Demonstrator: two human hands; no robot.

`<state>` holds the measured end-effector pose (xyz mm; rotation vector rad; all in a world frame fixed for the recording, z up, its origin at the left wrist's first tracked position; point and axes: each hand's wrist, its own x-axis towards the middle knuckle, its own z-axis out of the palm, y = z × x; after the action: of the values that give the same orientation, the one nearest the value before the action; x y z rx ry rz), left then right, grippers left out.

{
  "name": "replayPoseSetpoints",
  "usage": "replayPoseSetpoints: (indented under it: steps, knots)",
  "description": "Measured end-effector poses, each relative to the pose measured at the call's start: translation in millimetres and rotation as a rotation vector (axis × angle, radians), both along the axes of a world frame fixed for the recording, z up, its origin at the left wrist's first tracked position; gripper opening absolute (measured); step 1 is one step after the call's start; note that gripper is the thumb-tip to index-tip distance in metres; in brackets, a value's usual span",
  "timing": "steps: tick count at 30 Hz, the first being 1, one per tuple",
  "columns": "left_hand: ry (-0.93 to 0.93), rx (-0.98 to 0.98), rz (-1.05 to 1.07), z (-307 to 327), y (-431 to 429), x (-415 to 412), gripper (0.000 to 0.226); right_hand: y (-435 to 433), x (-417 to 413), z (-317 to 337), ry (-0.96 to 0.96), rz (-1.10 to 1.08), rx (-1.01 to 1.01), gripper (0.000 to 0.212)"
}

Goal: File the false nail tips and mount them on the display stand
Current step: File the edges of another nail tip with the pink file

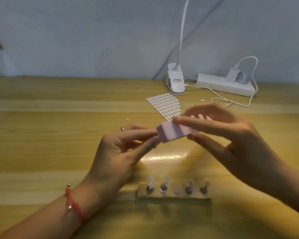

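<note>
A pink buffer block (173, 132) is held above the table between both hands. My right hand (231, 135) grips its right end, fingers over the top and thumb below. My left hand (124, 149) pinches something small at the block's left end; thumb and forefinger hide it, so I cannot tell if it is a nail tip. Near the table's front edge stands a clear display stand (173, 191) with a row of metal holders. Clear nail tips (151, 181) stick up from several holders; the middle one looks bare.
A sheet of white adhesive tabs (164, 105) lies behind the hands, with loose tabs (127, 119) beside it. A white clip lamp (175, 80) and a power strip (226, 84) with a trailing white cable (231, 103) sit at the back right of the wooden table (41, 135).
</note>
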<state>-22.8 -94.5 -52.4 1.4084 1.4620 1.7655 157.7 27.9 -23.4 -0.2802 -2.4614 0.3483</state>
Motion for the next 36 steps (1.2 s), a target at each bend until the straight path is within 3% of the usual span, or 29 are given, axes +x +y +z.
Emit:
replayPoseSetpoints:
  steps: [4, 10, 13, 16, 26, 36]
  knots:
    - [0.174, 0.048, 0.054, -1.6, -1.1, 1.0, 0.019, -8.3, -4.0, -6.9, 0.018, -0.009, -0.001, 0.036]
    - [0.281, 0.083, 0.105, -2.7, -1.4, -0.4, 0.018, -13.1, -7.6, -14.6, 0.046, -0.006, 0.039, 0.033]
    - [0.294, 0.093, 0.116, -3.0, -1.4, -0.1, 0.017, -13.1, -8.9, -14.2, 0.069, -0.031, -0.039, 0.034]
    - [0.339, 0.091, 0.116, -3.1, -0.8, 0.2, 0.02, -14.2, -9.8, -15.2, 0.04, 0.009, 0.053, 0.033]
    - [0.309, 0.12, 0.123, -5.0, -0.4, 1.4, 0.017, -13.7, -10.0, -15.6, 0.088, 0.001, -0.053, 0.034]
    - [0.325, 0.092, 0.103, -5.6, 0.9, 3.0, 0.018, -15.2, -9.6, -18.7, 0.06, 0.022, 0.011, 0.033]
